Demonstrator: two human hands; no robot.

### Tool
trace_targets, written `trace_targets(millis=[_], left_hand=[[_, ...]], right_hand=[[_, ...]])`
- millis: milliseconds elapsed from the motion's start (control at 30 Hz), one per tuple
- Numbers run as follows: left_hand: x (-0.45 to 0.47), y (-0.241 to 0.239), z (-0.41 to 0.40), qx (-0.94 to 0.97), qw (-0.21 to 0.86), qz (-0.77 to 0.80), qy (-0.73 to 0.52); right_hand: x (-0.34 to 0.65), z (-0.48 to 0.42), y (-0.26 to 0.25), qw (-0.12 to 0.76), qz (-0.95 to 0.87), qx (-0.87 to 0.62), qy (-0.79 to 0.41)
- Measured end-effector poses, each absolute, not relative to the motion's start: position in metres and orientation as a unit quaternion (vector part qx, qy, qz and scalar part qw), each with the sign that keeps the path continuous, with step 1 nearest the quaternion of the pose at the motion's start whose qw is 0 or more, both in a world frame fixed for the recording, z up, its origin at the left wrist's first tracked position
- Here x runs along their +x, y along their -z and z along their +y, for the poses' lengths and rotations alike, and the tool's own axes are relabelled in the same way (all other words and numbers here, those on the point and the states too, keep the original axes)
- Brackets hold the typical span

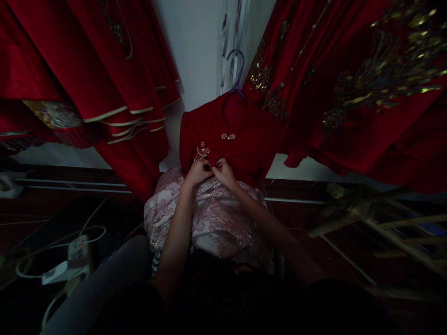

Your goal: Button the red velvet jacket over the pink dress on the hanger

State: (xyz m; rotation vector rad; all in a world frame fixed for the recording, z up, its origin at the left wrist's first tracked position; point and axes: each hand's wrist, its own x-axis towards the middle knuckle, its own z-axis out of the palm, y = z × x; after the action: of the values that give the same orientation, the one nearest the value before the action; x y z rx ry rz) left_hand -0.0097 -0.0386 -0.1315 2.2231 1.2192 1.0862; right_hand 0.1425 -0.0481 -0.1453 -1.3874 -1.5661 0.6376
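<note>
A small red velvet top [244, 139] hangs on a purple hanger [238, 70] against the white wall. It has a pearl fastening [228, 136] near the collar and a fan-shaped pearl ornament [202, 151] lower on its front. My left hand [198, 171] and my right hand [225, 172] are pressed together at the lower front of the top, just below the fan ornament. The fingers of both are pinched on the red cloth there. A pink floral skirt [213, 218] hangs below the top, under my forearms.
Red garments with cream trim [115, 93] hang at the left. Red robes with gold embroidery [377, 79] hang at the right. A white power strip with cables [75, 253] lies on the dark floor at the lower left. A pale wooden rack [384, 223] stands at the right.
</note>
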Motion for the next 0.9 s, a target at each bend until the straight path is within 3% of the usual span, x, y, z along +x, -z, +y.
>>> trace_targets(millis=[200,467,900], left_hand=[[-0.014,0.132,-0.041,0.773,0.227,0.448,-0.387],[-0.006,0.123,-0.048,0.790,0.212,0.437,-0.375],[-0.005,0.122,-0.048,0.786,0.187,0.468,-0.358]], right_hand=[[0.186,-0.059,0.150,0.483,-0.620,-0.440,-0.434],[0.187,-0.080,0.152,0.594,-0.602,-0.423,-0.325],[0.169,-0.093,0.186,0.569,-0.646,-0.466,-0.203]])
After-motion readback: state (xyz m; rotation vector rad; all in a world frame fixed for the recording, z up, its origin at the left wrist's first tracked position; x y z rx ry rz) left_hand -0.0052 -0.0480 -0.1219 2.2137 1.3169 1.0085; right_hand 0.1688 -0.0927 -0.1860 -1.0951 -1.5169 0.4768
